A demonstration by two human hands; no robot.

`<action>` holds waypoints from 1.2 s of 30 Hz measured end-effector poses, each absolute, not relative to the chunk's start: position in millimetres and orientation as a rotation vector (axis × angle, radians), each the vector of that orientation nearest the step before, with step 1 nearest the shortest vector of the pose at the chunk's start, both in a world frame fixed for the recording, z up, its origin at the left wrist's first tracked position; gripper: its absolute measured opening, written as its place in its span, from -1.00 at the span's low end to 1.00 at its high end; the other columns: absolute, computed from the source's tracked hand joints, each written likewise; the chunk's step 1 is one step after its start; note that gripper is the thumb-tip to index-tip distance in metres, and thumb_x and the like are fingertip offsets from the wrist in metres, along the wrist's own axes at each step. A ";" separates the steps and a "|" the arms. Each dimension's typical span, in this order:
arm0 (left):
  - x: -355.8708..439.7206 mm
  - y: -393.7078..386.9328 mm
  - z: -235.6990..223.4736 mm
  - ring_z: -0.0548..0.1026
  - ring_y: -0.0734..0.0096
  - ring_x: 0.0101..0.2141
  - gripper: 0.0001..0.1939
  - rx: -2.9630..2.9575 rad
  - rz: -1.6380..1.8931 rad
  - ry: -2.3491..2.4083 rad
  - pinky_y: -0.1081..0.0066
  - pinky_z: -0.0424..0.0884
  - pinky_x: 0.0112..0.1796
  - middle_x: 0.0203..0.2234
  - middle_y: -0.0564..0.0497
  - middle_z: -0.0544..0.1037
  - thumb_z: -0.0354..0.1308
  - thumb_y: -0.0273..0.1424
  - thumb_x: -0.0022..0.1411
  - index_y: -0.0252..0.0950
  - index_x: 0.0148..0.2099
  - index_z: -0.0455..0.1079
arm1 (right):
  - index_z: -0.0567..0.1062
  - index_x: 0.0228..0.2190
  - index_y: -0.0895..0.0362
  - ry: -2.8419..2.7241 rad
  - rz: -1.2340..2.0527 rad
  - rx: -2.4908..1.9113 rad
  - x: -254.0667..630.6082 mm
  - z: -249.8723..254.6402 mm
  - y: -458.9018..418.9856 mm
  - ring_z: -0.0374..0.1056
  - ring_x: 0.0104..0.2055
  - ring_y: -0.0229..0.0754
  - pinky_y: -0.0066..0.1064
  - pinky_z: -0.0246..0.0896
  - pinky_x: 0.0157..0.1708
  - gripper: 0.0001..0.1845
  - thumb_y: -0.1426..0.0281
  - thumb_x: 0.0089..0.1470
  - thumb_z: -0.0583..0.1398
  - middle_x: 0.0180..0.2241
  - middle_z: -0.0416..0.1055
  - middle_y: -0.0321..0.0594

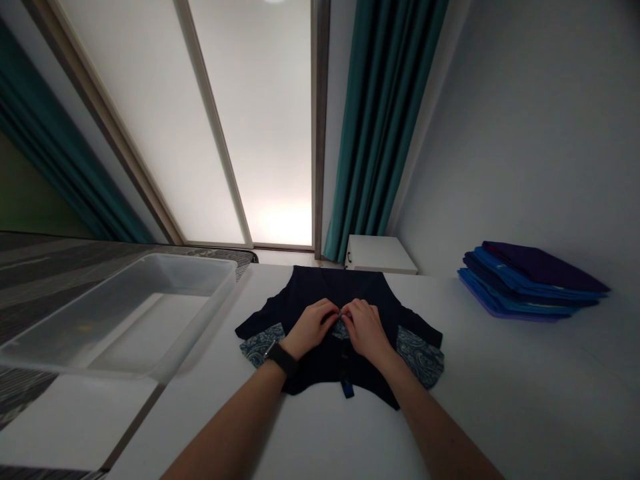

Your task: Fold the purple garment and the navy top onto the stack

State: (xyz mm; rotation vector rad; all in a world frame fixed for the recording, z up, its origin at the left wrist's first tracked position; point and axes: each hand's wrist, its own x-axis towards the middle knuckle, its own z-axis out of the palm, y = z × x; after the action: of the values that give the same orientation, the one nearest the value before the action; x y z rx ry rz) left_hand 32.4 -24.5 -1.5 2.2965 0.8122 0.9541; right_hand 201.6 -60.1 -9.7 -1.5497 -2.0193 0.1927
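Note:
A dark navy shirt (345, 283) with blue paisley sleeve parts is spread on the white table (220, 413). At its middle, my left hand (314, 328) pinches a small patterned piece of the shirt between thumb and fingers. My right hand (367, 328) pinches the same spot from the other side, and the fingertips of both hands nearly meet. Below them a dark strip with a small blue tag (347, 389) runs to the shirt's near edge. My fingers hide the exact part of the fabric. A black watch sits on my left wrist.
To the left stands a translucent plastic bin (165, 353). A stack of folded blue and purple garments (530, 280) lies on the right, by the wall. Behind the table are a white cabinet (380, 253), a teal curtain (385, 133) and frosted panels (260, 120).

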 end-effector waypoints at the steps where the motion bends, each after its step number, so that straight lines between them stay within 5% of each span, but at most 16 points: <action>1: 32.8 -26.1 -0.3 0.44 0.38 -0.28 -0.84 2.342 0.939 0.801 0.43 0.36 -0.21 -0.31 -0.02 0.47 0.00 -0.45 0.36 -0.28 -0.22 0.41 | 0.42 -0.34 0.10 -1.978 0.236 -1.571 201.6 -11.0 -59.4 0.28 -0.17 -0.07 -0.24 0.04 -0.15 -0.90 0.48 0.16 0.10 -0.28 0.42 -0.16; 18: 30.2 -44.0 21.3 0.44 0.38 -0.29 -0.87 2.475 0.748 0.811 0.42 0.37 -0.24 -0.26 0.00 0.42 -0.03 -0.46 0.38 -0.26 -0.14 0.34 | 0.50 -0.43 0.15 -1.510 1.076 -1.385 207.2 0.6 -71.8 0.32 -0.38 -0.21 -0.42 0.18 -0.35 -0.81 0.29 0.02 0.16 -0.45 0.45 -0.29; 27: 33.8 -43.9 3.5 0.41 0.39 -0.40 -0.93 2.380 0.823 0.973 0.44 0.29 -0.38 -0.39 0.05 0.41 0.02 -0.48 0.31 -0.25 -0.28 0.27 | 0.51 -0.42 0.12 -1.538 0.837 -1.470 195.7 -7.8 -71.0 0.43 -0.30 -0.11 -0.31 0.28 -0.25 -0.80 0.35 0.08 0.09 -0.38 0.53 -0.17; 36: 39.5 -43.8 -3.8 0.45 0.39 -0.35 -0.92 2.290 0.931 1.008 0.45 0.33 -0.32 -0.38 0.05 0.46 0.08 -0.50 0.28 -0.26 -0.30 0.32 | 0.45 -0.46 0.09 -1.548 0.580 -1.560 188.0 -6.4 -73.2 0.42 -0.33 -0.09 -0.28 0.26 -0.26 -0.82 0.36 0.06 0.07 -0.40 0.50 -0.16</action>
State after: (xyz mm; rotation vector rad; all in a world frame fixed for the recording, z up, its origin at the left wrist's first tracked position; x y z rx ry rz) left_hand 39.5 -43.8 -3.8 2.2905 1.0082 0.9306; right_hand 188.0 -73.2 -6.4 -1.5600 -1.5480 0.5802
